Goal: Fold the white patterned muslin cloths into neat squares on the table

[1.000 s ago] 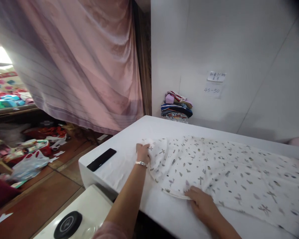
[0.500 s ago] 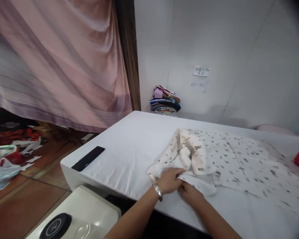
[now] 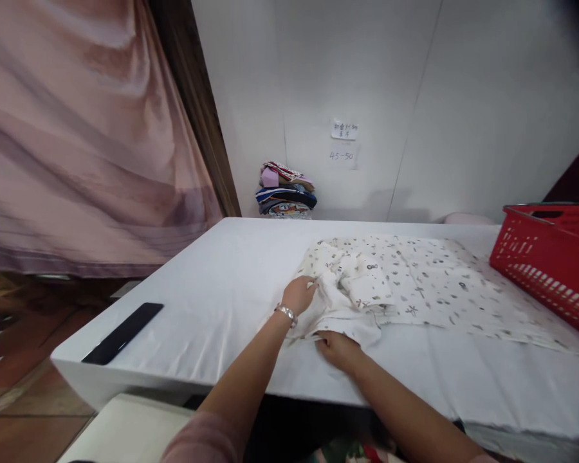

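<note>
A thin white cloth with small dark prints (image 3: 434,286) lies spread over the white-covered table (image 3: 212,289), its left end bunched and partly folded over. My left hand (image 3: 299,294), with a silver bracelet at the wrist, is closed on the bunched left part of the cloth. Nearer the front edge, my right hand (image 3: 338,350) grips the cloth's near edge, its fingertips partly hidden under the fabric.
A black phone-like slab (image 3: 123,333) lies at the table's left. The red basket (image 3: 550,263) stands at the right. Behind the table is a stack of folded fabrics (image 3: 286,191). A pink curtain (image 3: 91,141) hangs at left, and a pale box (image 3: 130,427) sits below.
My hands have moved apart, the left one farther up the cloth. The bunched end has shifted and flattened somewhat. The view has turned right, showing more of the red basket.
</note>
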Demonstrator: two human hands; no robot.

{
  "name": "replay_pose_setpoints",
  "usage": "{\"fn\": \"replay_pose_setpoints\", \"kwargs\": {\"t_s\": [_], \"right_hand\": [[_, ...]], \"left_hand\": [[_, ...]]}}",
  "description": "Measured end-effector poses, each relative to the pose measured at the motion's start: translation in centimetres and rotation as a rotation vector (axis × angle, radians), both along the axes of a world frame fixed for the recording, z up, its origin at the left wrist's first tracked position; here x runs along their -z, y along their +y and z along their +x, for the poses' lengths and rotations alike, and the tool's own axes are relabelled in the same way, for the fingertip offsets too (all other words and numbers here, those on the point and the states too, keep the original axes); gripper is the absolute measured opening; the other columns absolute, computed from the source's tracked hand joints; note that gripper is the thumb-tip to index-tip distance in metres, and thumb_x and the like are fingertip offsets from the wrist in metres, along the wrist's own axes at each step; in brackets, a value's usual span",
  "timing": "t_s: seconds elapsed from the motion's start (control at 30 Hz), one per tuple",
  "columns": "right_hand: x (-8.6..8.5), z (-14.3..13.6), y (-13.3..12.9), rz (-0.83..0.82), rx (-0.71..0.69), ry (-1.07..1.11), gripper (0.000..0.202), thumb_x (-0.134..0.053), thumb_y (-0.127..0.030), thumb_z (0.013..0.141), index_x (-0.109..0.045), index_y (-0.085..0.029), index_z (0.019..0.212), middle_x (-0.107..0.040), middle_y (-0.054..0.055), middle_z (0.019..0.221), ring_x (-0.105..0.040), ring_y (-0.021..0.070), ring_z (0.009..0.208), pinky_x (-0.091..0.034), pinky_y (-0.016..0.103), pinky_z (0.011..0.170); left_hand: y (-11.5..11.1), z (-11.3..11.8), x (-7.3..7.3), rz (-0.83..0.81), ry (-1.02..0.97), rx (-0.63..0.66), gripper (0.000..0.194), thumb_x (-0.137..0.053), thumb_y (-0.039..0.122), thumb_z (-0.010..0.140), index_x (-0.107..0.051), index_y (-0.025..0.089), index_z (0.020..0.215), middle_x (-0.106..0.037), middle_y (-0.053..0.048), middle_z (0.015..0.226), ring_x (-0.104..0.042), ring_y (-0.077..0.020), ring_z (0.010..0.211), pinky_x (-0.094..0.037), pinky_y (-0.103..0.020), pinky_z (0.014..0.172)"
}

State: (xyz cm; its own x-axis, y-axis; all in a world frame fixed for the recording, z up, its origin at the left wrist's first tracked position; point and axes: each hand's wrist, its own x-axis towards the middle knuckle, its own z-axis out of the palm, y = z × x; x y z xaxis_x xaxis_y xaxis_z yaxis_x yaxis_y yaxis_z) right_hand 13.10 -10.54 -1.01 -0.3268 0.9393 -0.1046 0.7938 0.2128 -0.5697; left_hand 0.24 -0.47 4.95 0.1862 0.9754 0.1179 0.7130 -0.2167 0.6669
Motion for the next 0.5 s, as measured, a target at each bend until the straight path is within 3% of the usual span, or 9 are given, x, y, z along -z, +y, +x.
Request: {"fn": "replay_pose_setpoints", "kwargs": {"t_s": [0.2,0.3,0.4,0.5], "right_hand": [[0.3,0.3,0.1,-0.004,-0.014,0.016,0.036,-0.035,-0.028,0.085,-0.059,-0.029,0.113,-0.066,0.002,0.105,-0.060,0.0186,0.097,-0.043,0.029,0.082],[0.3,0.2,0.3,-0.028,-0.015,0.014,0.038,-0.034,-0.031,0.085,-0.058,-0.030,0.115,-0.066,0.002,0.104,-0.060,0.0198,0.097,-0.043,0.031,0.081],[0.3,0.2,0.3,-0.038,-0.022,0.026,0.039,-0.034,-0.031,0.086,-0.057,-0.030,0.117,-0.065,0.003,0.107,-0.060,0.0204,0.099,-0.044,0.031,0.082],[0.8,0.6,0.3,-0.022,-0.025,0.059,0.039,-0.033,-0.031,0.085,-0.058,-0.029,0.115,-0.065,0.003,0.108,-0.060,0.0201,0.098,-0.044,0.032,0.082]], "left_hand": [[3.8,2.8,1.6,-0.115,-0.004,0.000,0.021,-0.061,0.023,0.070,-0.065,0.018,0.090,-0.066,-0.009,0.100,-0.059,-0.0220,0.094,-0.041,-0.029,0.083],[4.6,3.7,2.0,-0.154,-0.020,0.016,0.010,-0.063,0.020,0.065,-0.064,0.018,0.074,-0.068,-0.005,0.080,-0.060,-0.0190,0.079,-0.043,-0.026,0.073],[4.6,3.7,1.4,-0.143,-0.048,0.044,0.007,-0.062,0.019,0.066,-0.058,0.017,0.060,-0.063,-0.002,0.064,-0.057,-0.0161,0.067,-0.042,-0.024,0.065],[2.9,3.4,-0.7,-0.077,-0.126,0.054,0.013,-0.052,0.028,0.077,-0.057,0.017,0.071,-0.060,0.000,0.065,-0.055,-0.0136,0.064,-0.041,-0.023,0.060]]}}
